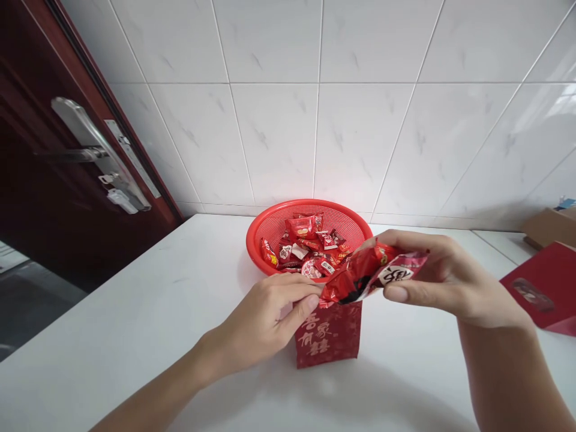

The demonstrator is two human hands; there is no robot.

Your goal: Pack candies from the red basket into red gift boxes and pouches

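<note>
A dark red gift bag (330, 342) with pale printed characters stands upright on the white table. My left hand (274, 312) pinches the bag's top edge at its left side, thumb toward me. Over the bag's opening, my right hand (432, 276) is closed on wrapped candies (360, 273), some bright red and one pinkish with a dark character on white. Their lower left end meets the bag's mouth; whether any part is inside, I cannot tell. Just behind, a red plastic basket (254, 240) with perforated walls holds several wrapped sweets (303, 228).
At the right lies a red box (546, 288) with a small clear window, with a brown cardboard box (549, 225) behind it. White wall tiles (274, 132) rise behind the table (180, 300). On the left is a dark red door (36, 120) with a metal handle and keys.
</note>
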